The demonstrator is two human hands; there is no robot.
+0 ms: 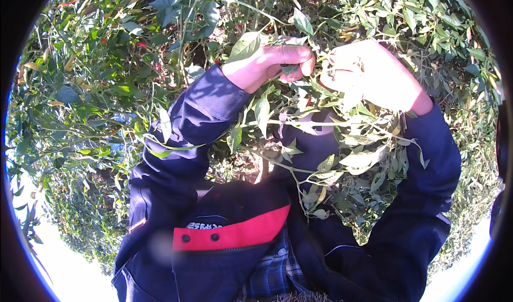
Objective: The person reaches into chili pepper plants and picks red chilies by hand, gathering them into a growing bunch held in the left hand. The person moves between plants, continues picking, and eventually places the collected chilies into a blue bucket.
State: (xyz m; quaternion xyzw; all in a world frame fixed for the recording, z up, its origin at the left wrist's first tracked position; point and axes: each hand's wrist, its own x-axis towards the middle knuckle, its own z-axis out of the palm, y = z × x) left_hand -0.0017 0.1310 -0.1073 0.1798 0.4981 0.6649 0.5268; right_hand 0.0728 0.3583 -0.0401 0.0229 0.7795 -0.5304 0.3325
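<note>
My left hand point(276, 59) is among the leaves of a chili pepper plant point(262, 115), thumb and fingers pinched together on a leafy sprig. A broad green leaf point(245, 46) lies over the back of that hand near the wrist. Just to its right, my right hand point(368, 71) is curled inward, with its fingers close to the left fingertips. Strong sunlight washes it out, so what lies inside its fingers is hidden. Small dry stem bits point(354, 65) show against it. A pale leafy branch point(316, 123) crosses below both hands, before my dark jacket.
Dense pepper plants surround me, with red and yellow chilies point(70, 63) at the left. A forked branch point(294, 169) with drooping leaves hangs against my front and right sleeve. Bits of blue material point(118, 145) show through foliage at the left. Sunlit ground point(256, 164) appears between the stems.
</note>
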